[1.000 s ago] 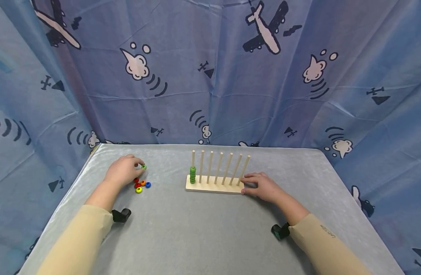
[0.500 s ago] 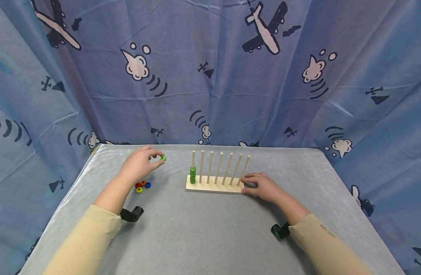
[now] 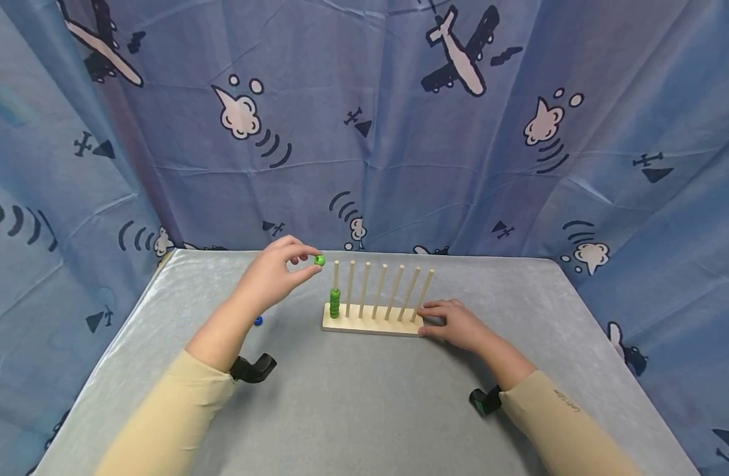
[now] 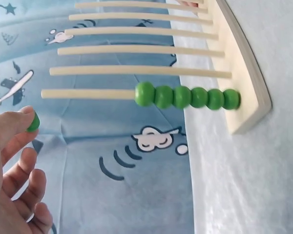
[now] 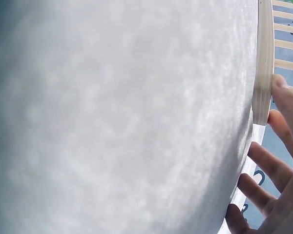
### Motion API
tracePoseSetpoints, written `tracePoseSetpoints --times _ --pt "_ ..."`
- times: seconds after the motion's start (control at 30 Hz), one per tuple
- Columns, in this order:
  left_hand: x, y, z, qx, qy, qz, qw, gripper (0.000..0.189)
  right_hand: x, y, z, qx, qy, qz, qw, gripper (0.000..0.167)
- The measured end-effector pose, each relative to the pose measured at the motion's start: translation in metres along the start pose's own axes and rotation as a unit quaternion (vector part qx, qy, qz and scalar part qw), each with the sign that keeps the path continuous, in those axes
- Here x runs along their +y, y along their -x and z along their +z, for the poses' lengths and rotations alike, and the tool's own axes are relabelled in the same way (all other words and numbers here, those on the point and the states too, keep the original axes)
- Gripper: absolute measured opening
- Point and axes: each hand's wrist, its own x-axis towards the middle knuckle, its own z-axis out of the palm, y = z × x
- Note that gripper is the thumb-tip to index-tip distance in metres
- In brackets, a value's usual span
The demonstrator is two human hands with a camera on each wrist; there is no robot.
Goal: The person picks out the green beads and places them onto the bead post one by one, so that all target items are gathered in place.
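Observation:
My left hand [image 3: 271, 276] pinches a green bead [image 3: 319, 260] between thumb and forefinger. It is in the air just left of the first peg's tip, apart from it. In the left wrist view part of this bead shows at the fingertips, its other fingers loosely bent. A wooden peg rack [image 3: 373, 324] with a row of upright pegs stands on the table. Several green beads [image 4: 182, 97] are stacked on its leftmost peg; the other pegs carry none. At the rack's right end my right hand [image 3: 456, 324] holds the base, thumb at the front corner and fingers behind.
A blue bead [image 3: 258, 321] lies on the grey cloth-covered table [image 3: 364, 403], beside my left forearm, which hides the area around it. A blue patterned curtain [image 3: 316, 132] hangs behind the table's far edge.
My left hand has lifted the green bead from beside the loose beads and carried it right to the first peg's top. The forearm now covers most loose beads. My right hand stays put.

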Motion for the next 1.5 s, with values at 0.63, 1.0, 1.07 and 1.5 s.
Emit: tracePoseSetpoints --times 0.63,1.0,1.07,1.5 --pt "0.013 -0.013 0.014 -0.017 -0.018 0.010 0.9996 0.026 0.001 0.001 0.001 0.006 -0.005 -0.006 1.0000 0.053" --pt "0.013 -0.014 0.020 -0.026 -0.009 -0.003 0.9996 0.024 0.002 0.001 0.001 0.007 -0.002 -0.004 1.0000 0.053" --pt "0.012 -0.014 0.021 -0.027 -0.004 -0.005 0.9996 0.024 0.001 0.001 0.001 0.008 -0.002 -0.004 1.0000 0.053" --pt "0.002 -0.010 0.034 -0.039 -0.014 -0.003 0.9991 0.028 0.003 0.001 0.001 0.006 -0.005 -0.004 1.0000 0.054"
